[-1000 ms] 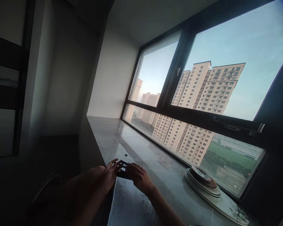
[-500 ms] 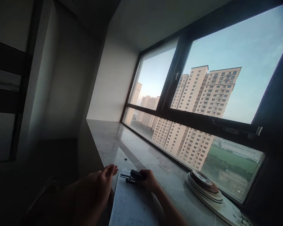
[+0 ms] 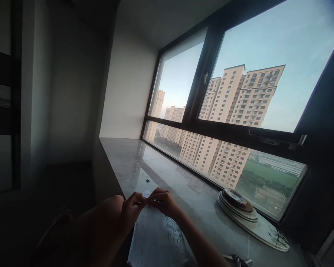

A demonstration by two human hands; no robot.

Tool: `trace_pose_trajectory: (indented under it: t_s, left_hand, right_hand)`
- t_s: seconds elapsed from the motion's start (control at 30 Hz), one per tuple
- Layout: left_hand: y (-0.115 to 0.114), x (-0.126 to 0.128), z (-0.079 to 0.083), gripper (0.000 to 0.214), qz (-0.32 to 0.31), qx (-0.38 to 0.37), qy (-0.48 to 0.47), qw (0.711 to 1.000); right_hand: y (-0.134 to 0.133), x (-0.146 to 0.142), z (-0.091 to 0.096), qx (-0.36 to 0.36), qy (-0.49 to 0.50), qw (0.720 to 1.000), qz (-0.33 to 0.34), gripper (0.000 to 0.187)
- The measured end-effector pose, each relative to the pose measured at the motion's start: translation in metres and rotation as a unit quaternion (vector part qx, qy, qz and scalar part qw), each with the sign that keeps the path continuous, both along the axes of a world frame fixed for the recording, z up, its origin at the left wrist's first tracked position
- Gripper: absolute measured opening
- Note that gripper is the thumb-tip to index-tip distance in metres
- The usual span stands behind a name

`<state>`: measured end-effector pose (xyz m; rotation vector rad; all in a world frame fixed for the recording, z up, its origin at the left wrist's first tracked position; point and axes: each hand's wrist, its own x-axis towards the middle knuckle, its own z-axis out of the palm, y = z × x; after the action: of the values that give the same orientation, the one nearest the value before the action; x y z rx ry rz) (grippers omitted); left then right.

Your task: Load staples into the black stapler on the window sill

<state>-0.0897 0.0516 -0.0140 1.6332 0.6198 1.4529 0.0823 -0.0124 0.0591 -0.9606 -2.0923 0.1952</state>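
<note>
My left hand (image 3: 131, 210) and my right hand (image 3: 164, 202) meet at the far end of a printed white sheet of paper (image 3: 156, 237) that lies on the grey stone window ledge (image 3: 133, 159). Both hands have their fingers curled. The left fingertips pinch toward the right hand at the top edge of the sheet. The right hand is closed over a small dark thing that I cannot make out, mostly hidden under its fingers.
A stack of round plates (image 3: 238, 204) sits on a larger flat disc (image 3: 267, 233) on the ledge at the right, close to the window glass. A small dark speck (image 3: 147, 180) lies on the ledge beyond my hands. Dark wall and furniture stand at left.
My left hand, open and apart half a second ago, has closed in to the right hand. The dark tool that showed in my right hand is now covered by its fingers.
</note>
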Motion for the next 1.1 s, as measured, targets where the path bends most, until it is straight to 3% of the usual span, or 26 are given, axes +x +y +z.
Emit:
trace_pose_trajectory:
  t_s: [0.27,0.37,0.43,0.5,0.57,0.63,0.73,0.87,1.1]
  left_hand:
    - [-0.004,0.001,0.002,0.025,-0.062,-0.068,-0.006,0.996]
    - [-0.009,-0.002,0.001,0.029,-0.085,-0.057,-0.019,0.995]
    - [-0.004,0.0,0.004,0.03,-0.068,-0.031,-0.026,0.997]
    - [0.013,0.007,0.012,0.028,-0.02,-0.005,-0.003,1.0]
    - [0.042,0.022,0.022,0.025,0.018,0.017,0.065,0.998]
    - [0.076,0.039,0.032,0.02,-0.01,0.048,0.157,0.986]
    - [0.117,0.059,0.035,0.015,-0.043,0.055,0.179,0.981]
    - [0.142,0.071,0.02,0.02,-0.062,0.053,0.207,0.975]
    - [0.152,0.068,0.002,0.022,-0.054,0.094,0.294,0.95]
  right_hand:
    - [-0.003,0.0,0.0,-0.012,0.021,0.999,-0.02,0.026]
    - [0.0,0.008,0.002,-0.054,0.106,0.993,-0.015,0.024]
    - [0.005,0.025,0.001,-0.065,0.2,0.977,-0.039,0.024]
    - [0.011,0.052,-0.006,-0.057,0.295,0.948,-0.1,0.026]
    - [0.017,0.082,-0.02,-0.061,0.327,0.925,-0.181,0.027]
    - [0.021,0.109,-0.036,-0.081,0.294,0.912,-0.274,0.023]
    - [0.022,0.135,-0.058,-0.09,0.239,0.897,-0.362,0.017]
    - [0.028,0.15,-0.071,-0.074,0.17,0.904,-0.385,0.02]
    - [0.039,0.149,-0.077,-0.073,0.128,0.931,-0.334,0.031]
